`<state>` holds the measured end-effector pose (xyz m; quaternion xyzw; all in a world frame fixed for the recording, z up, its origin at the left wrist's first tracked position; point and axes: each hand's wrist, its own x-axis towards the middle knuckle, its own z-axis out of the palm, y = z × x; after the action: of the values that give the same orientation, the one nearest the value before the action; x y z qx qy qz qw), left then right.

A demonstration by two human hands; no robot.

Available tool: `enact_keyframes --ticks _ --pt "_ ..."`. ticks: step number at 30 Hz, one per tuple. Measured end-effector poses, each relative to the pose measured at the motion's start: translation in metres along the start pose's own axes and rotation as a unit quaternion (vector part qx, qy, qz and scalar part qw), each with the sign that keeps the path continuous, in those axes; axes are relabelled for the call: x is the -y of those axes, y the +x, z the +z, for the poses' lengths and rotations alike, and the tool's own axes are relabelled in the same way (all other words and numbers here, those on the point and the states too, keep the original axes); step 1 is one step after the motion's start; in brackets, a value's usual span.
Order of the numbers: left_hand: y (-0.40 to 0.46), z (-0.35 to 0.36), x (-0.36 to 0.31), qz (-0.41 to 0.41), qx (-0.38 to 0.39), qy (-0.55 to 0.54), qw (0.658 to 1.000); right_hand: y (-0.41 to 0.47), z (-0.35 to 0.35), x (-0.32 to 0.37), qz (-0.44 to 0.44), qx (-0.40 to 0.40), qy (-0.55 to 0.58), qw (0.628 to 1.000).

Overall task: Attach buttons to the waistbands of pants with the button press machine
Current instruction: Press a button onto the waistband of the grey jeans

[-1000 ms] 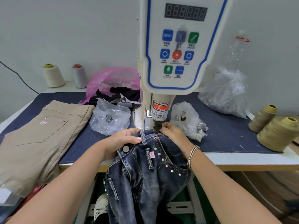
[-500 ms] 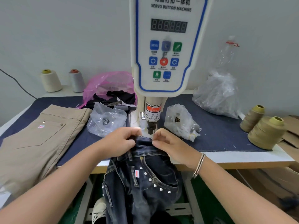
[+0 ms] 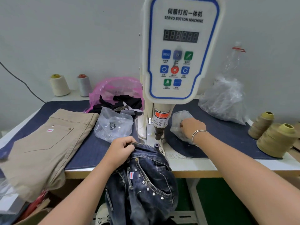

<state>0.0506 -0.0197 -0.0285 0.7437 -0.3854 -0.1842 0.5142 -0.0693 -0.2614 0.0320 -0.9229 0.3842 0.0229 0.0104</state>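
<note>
I have my left hand point(image 3: 121, 147) just below the centre of the frame, its fingers curled round the waistband edge of the dark blue studded denim jeans point(image 3: 142, 181), which hang off the front edge of the white table point(image 3: 227, 166) and drape down toward the bottom of the frame. The waistband runs roughly left to right, and its free end lies just to the right of my grip, right beside the small dark lower die point(image 3: 156, 145) of the white servo button machine point(image 3: 180, 51). The machine's dark upper punch point(image 3: 158, 133) stands directly above that die, with a clear gap between them.

My right hand point(image 3: 193, 127) is out to the right of centre, at the small clear plastic bag point(image 3: 180, 123) that sits on the dark blue cloth mat point(image 3: 227, 140) just right of the press column. Its fingers are bent into the bag's mouth; I cannot tell whether they already pinch a button.

As I judge it, the next move turns on this: the die lies to the lower left of my right hand, near it, so that hand is the one to carry a button across, while my left only has to slide the waistband a little rightward over the die.
</note>
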Motion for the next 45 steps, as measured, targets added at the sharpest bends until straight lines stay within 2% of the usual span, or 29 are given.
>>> enact_keyframes --ticks 4,6,8,11,12,14,16,17,20,22,26,28,30,32,34,35,38,45 --pt "-0.003 0.000 -0.003 0.025 0.029 0.006 0.999 0.007 0.000 0.011 0.012 0.027 -0.050 0.998" --pt "-0.005 0.001 -0.008 0.033 0.046 0.018 0.998 0.008 -0.008 0.024 0.003 0.106 -0.133 0.985" --pt "-0.007 0.003 -0.013 0.051 0.062 0.048 0.996 0.010 -0.012 0.033 0.022 0.138 -0.182 0.973" --pt "-0.013 0.009 -0.024 0.089 0.102 0.040 0.990 0.016 -0.004 0.026 0.053 0.149 -0.125 0.979" --pt "-0.014 0.010 -0.027 0.101 0.116 0.026 0.988 0.016 0.000 0.020 0.062 0.122 -0.081 0.987" --pt "-0.016 0.006 -0.028 0.110 0.123 0.017 0.986 0.008 0.006 0.007 0.034 -0.008 -0.019 0.999" --pt "-0.014 -0.005 -0.020 0.097 0.078 0.051 0.991 0.001 0.007 0.002 0.019 -0.054 -0.007 0.998" --pt "-0.012 -0.012 -0.013 0.083 0.038 0.083 0.992 -0.001 0.005 0.000 0.032 -0.034 -0.004 0.999" --pt "-0.011 -0.024 0.005 0.023 -0.060 0.138 0.988 0.000 -0.009 0.004 0.101 0.092 0.010 0.991" --pt "-0.010 -0.021 0.007 -0.014 -0.067 0.159 0.985 -0.003 -0.011 0.004 0.107 0.089 0.018 0.990" --pt "-0.004 -0.013 0.004 -0.054 -0.074 0.261 0.961 -0.024 -0.004 -0.008 0.049 -0.111 0.081 0.989" --pt "-0.003 -0.014 0.007 -0.048 -0.072 0.255 0.963 -0.037 -0.002 -0.011 0.028 -0.190 0.210 0.959" --pt "-0.004 -0.019 0.012 -0.038 -0.062 0.166 0.983 -0.054 0.002 -0.001 0.010 -0.186 0.362 0.913" --pt "-0.003 -0.024 0.016 -0.035 -0.063 0.088 0.994 -0.077 0.011 0.017 0.012 -0.056 0.518 0.853" --pt "-0.003 -0.025 0.018 -0.033 -0.065 0.072 0.995 -0.094 0.018 0.033 0.027 0.080 0.643 0.762" --pt "-0.003 -0.024 0.017 -0.032 -0.065 0.075 0.995 -0.098 0.019 0.038 0.030 0.116 0.681 0.723" --pt "-0.003 -0.021 0.018 -0.031 -0.070 0.085 0.993 -0.102 0.015 0.047 0.045 0.171 0.749 0.639" --pt "0.000 -0.022 0.022 -0.031 -0.072 0.087 0.993 -0.103 0.015 0.049 0.071 0.243 0.804 0.537"
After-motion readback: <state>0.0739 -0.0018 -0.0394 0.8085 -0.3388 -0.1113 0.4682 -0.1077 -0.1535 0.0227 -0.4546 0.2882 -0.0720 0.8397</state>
